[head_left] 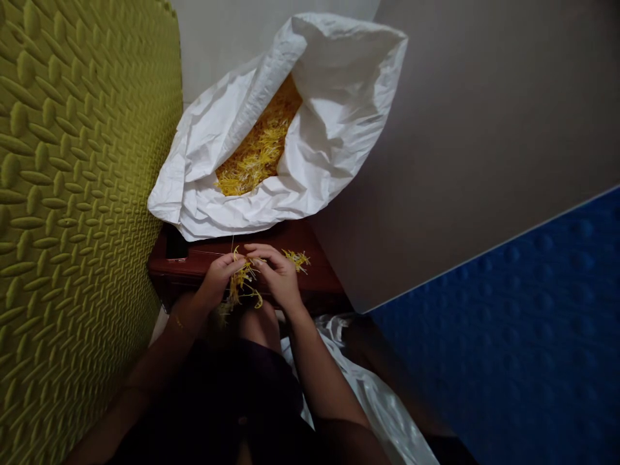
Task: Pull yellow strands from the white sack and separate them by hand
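My left hand (219, 276) and my right hand (276, 274) meet over the near edge of a small dark red table (320, 279). Both are pinched on a loose bunch of thin yellow strands (243, 281) that hangs between them and down toward my knee. A thin thread runs left from my left fingers. A small tuft of the same yellow strands (296, 259) lies on the table just right of my right hand. Behind the table a big white sack (334, 116) stands open, filled with yellow strands (260, 145).
A green-yellow embossed foam mat (77, 194) rises on the left. A grey board (475, 129) and a blue foam mat (523, 349) lie on the right. A dark phone-like object (175, 248) rests at the table's left end. Crumpled white plastic (372, 400) lies by my right arm.
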`<action>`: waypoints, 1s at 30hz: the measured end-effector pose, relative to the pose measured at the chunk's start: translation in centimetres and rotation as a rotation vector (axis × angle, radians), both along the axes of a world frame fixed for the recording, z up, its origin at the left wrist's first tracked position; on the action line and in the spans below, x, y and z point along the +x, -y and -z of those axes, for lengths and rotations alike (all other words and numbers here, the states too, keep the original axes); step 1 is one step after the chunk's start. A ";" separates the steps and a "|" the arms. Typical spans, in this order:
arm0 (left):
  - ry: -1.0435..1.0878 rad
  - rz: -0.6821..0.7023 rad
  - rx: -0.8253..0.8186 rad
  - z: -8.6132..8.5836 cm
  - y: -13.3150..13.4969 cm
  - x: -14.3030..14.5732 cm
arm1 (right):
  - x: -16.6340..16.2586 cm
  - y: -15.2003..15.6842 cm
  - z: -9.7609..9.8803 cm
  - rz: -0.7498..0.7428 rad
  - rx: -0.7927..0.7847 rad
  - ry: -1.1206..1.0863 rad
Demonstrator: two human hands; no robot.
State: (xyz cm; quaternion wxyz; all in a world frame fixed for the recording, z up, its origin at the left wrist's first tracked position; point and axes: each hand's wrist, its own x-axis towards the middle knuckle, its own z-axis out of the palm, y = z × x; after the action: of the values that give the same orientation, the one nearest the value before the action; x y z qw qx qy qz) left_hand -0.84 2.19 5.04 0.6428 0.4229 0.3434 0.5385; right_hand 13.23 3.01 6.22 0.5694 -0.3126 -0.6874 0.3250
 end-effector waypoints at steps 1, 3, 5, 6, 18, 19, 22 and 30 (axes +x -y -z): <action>-0.009 -0.014 0.005 0.0 0.0 0.0 | 0.0 -0.1 0.1 0.007 0.005 -0.003; -0.031 -0.066 0.028 0.0 -0.1 0.0 | 0.1 -0.2 0.3 0.013 0.008 -0.006; -0.054 -0.130 0.057 0.0 -0.1 0.1 | 0.1 -0.2 0.4 0.010 -0.005 -0.004; -0.062 -0.158 0.068 0.0 -0.2 0.2 | 0.0 -0.1 0.4 0.009 -0.015 0.000; -0.096 -0.229 0.089 0.1 0.0 0.6 | -0.9 -0.1 0.9 0.209 0.064 0.105; -0.102 -0.240 0.096 0.2 -0.1 0.6 | -0.9 -0.1 1.0 0.219 0.086 0.119; -0.114 -0.251 0.097 0.5 -0.2 0.6 | -0.9 0.0 1.1 0.213 0.143 0.190; -0.054 -0.177 0.046 0.6 0.1 0.4 | -0.6 0.2 1.2 0.161 0.118 0.167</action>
State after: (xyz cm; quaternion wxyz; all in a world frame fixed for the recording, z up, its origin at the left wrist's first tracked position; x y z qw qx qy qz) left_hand -0.41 2.04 4.40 0.5733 0.4200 0.3843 0.5892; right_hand 12.59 2.79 5.04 0.5520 -0.3586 -0.7229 0.2101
